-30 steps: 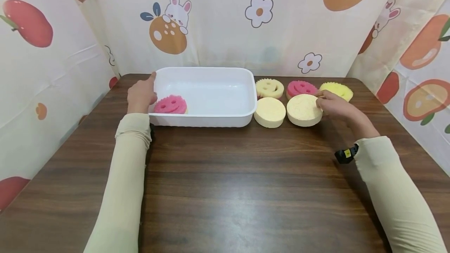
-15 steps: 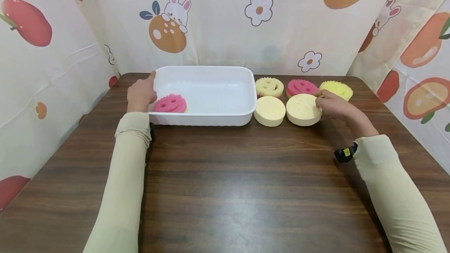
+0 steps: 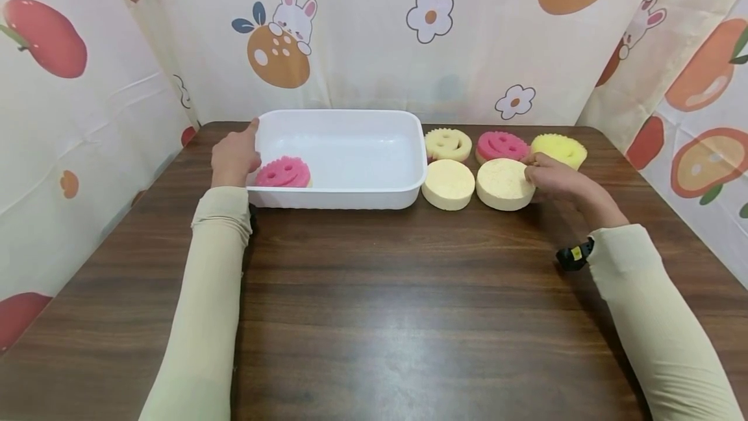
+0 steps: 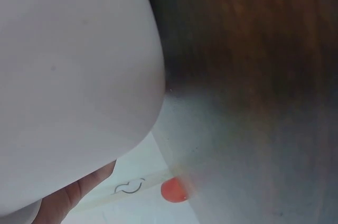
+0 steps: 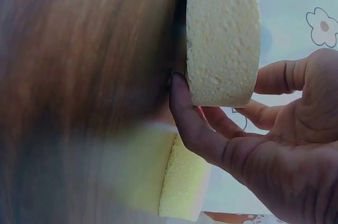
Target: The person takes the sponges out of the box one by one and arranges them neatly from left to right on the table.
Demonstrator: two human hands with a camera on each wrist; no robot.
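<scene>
My left hand (image 3: 234, 156) grips the left end of the white tray (image 3: 333, 200), index finger along the rim and thumb on the inner side. In the left wrist view the tray's wall (image 4: 79, 76) hides most of that hand. A pink smiley sponge (image 3: 284, 173) lies inside the tray at its near left corner. To the right of the tray, my right hand (image 3: 558, 180) pinches the edge of a round pale-yellow sponge (image 3: 504, 186). The right wrist view shows the thumb on one face of this porous sponge (image 5: 224, 39) and a finger reaching round the other.
Another round pale-yellow sponge (image 3: 448, 185) sits between the tray and the held one. Behind stand a cream smiley sponge (image 3: 435, 148), a pink one (image 3: 493, 145) and a bright yellow scalloped one (image 3: 563, 149). A patterned curtain (image 3: 368, 31) borders the brown wooden table (image 3: 374, 291).
The round sponge in my right hand has tipped and dipped very slightly. My left hand stays on the tray's rim, and the other sponges have not moved.
</scene>
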